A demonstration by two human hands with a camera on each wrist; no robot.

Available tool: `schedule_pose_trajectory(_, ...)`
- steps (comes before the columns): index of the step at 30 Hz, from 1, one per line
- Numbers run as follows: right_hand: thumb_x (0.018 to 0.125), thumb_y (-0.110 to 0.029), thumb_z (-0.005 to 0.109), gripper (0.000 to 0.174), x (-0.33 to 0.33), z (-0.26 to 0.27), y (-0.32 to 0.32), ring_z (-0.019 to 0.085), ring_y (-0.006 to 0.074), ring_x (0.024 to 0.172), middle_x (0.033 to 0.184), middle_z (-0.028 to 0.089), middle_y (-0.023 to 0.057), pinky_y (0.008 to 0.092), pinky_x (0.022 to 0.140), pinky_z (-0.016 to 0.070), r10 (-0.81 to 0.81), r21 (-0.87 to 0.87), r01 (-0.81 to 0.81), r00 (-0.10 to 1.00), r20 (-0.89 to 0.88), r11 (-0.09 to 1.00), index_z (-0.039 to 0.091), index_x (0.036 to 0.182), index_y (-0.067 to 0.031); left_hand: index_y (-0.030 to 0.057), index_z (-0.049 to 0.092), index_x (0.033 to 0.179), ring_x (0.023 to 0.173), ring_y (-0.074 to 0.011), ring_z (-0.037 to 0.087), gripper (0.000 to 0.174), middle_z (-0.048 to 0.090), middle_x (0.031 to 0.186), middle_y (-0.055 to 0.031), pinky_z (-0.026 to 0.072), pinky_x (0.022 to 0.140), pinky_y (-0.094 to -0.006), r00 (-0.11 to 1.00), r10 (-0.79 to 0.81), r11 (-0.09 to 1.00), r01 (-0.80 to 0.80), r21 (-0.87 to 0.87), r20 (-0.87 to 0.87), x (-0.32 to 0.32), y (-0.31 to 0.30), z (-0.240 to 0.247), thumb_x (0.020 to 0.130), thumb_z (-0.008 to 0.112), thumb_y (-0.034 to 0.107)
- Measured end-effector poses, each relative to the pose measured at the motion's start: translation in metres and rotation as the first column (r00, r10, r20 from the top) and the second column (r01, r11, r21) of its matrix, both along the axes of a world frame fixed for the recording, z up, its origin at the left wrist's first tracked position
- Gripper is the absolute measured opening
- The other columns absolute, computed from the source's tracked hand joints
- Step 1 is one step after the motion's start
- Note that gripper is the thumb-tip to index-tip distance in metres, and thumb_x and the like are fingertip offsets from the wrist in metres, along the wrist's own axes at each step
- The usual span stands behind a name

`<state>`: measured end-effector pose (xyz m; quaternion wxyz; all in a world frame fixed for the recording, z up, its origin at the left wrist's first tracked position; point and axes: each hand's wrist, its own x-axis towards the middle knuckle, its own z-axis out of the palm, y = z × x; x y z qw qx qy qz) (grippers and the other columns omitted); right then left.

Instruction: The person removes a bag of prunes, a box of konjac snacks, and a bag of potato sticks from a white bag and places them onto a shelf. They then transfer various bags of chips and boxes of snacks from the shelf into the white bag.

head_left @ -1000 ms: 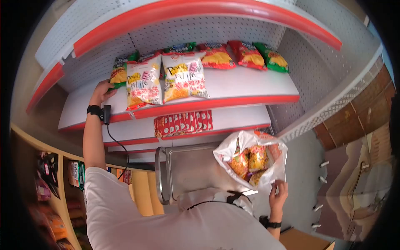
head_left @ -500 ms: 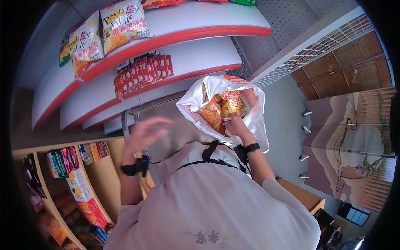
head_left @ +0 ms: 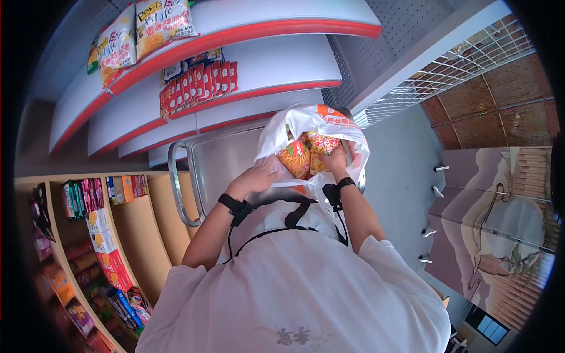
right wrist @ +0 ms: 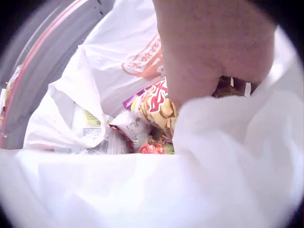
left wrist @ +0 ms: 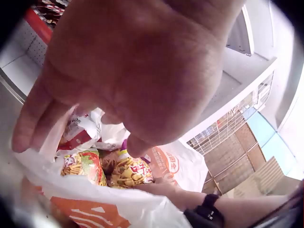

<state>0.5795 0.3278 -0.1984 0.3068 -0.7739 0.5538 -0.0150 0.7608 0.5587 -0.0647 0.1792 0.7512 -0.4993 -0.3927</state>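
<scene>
A white plastic bag (head_left: pixel 276 132) with orange print stands open on the metal cart, holding several snack packets. My right hand (head_left: pixel 334 162) reaches inside it and grips a yellow snack packet (left wrist: pixel 133 172) with red lettering and a purple top edge. In the right wrist view, the bag's near side hides most of those fingers. Beside that packet lies another yellow snack packet (head_left: pixel 295 159) with a red and green patch. My left hand (head_left: pixel 257 177) is at the bag's left rim, its fingers extended over the plastic in the left wrist view.
The metal cart (head_left: pixel 215 156) has a raised handle (head_left: pixel 175 182) on its left. Ahead are white shelves with red edges, bearing white chip bags (head_left: pixel 118 50) and a row of red packets (head_left: pixel 200 86). A wooden rack (head_left: pixel 126 232) of boxed snacks stands at left.
My left hand has come down from the shelf by the green chip bag to the plastic bag's left rim. My right hand has moved from the bag's edge into it. The view has turned down.
</scene>
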Motion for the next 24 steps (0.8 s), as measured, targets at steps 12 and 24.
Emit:
schedule_pose_trajectory(12,0.068,-0.028,0.078,0.063,-0.003,0.201,0.068,0.059,0.0253,0.101,0.106,0.061,0.0159,0.0359,0.088,0.0453,0.015,0.349,-0.247,0.833,0.553,0.904,0.05,0.115,0.004,-0.0035,0.011,0.139,0.12,-0.0366,0.045,0.104,0.036,0.134,-0.0216,0.0334,0.103,-0.0408,0.966,0.087,0.969,-0.138,-0.203,-0.243,-0.039,-0.029,0.058,0.068,0.076,0.035)
schedule_pose_trajectory(24,0.077,-0.037,0.065,0.055,0.035,0.046,0.0,0.061,0.0284,0.094,0.101,0.063,0.0183,0.0341,0.083,0.0483,0.539,0.361,-0.531,0.838,0.086,0.767,0.057,0.109,0.0068,0.0031,0.032,0.133,0.113,-0.0301,0.054,0.076,0.051,0.125,-0.0151,0.049,0.091,-0.0424,-0.022,0.109,0.355,-0.933,0.059,-0.994,0.005,0.106,0.095,0.067,0.069,-0.004)
